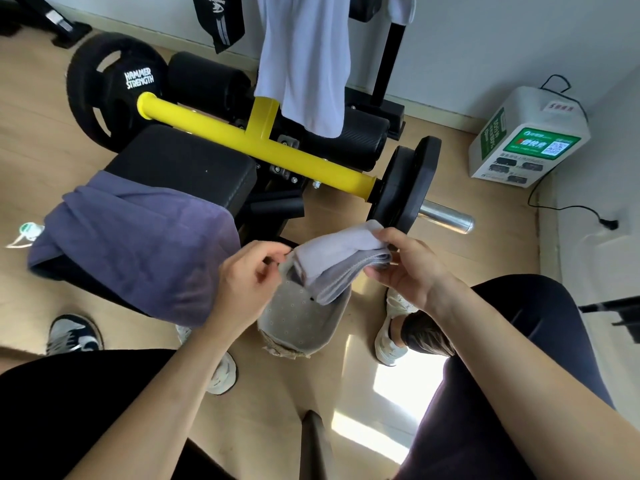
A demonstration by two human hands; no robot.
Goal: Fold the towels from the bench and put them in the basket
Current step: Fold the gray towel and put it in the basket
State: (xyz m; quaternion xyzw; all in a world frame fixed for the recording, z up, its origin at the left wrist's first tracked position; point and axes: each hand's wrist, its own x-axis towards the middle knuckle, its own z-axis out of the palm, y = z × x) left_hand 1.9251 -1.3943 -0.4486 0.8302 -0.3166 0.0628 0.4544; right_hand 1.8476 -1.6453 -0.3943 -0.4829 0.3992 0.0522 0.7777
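Hands: right hand (412, 268) grips folded grey towel (336, 265) above felt basket (298, 327) on floor (270, 396); left hand (249, 275), fingers (277, 254) curled at towel's 9 o'clock edge, grasp unclear. Purple towel (138, 244) drapes worktop (187, 161), 9 o'clock. White towel (304, 64) hangs, 12 o'clock; weight plate (405, 188) close, 1 o'clock.

Folded towel (336, 261) over basket (298, 327) mouth; bench (180, 161) left, weight plate (405, 185) behind.

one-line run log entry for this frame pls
right grip: holds folded towel above basket | left grip: at towel edge, hold unclear | purple towel: draped on bench
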